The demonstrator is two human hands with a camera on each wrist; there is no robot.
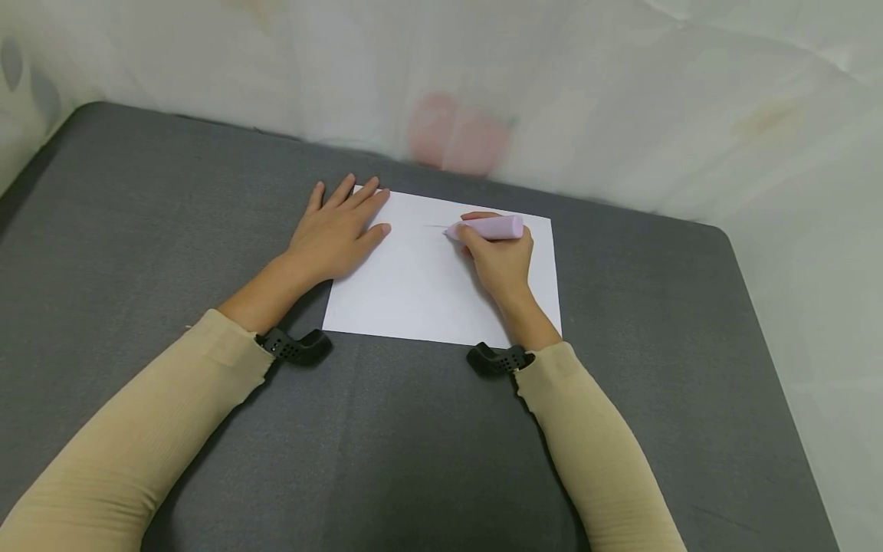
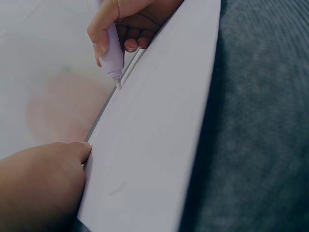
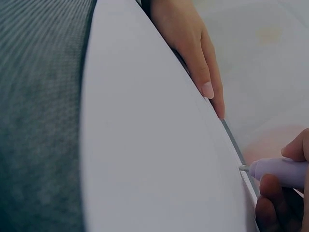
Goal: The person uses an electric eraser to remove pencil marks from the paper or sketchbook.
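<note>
A white sheet of paper (image 1: 414, 284) lies on a dark grey table (image 1: 172, 230). My left hand (image 1: 336, 230) rests flat on the sheet's left far corner, fingers straight and spread. My right hand (image 1: 498, 257) grips a pale pink marker (image 1: 491, 228), whose tip touches the paper near its far edge; a faint short line runs left of the tip. In the left wrist view the marker (image 2: 113, 53) points down onto the sheet (image 2: 159, 135). The right wrist view shows the marker (image 3: 282, 171) tip at the paper (image 3: 154, 145) and the left hand's fingers (image 3: 203, 63) beyond.
A pale cloth backdrop (image 1: 552, 92) with a blurred pink patch (image 1: 455, 138) rises behind the table's far edge. The table's right edge (image 1: 766, 368) runs close to the right forearm. Black wrist mounts (image 1: 297, 345) sit on both sleeves.
</note>
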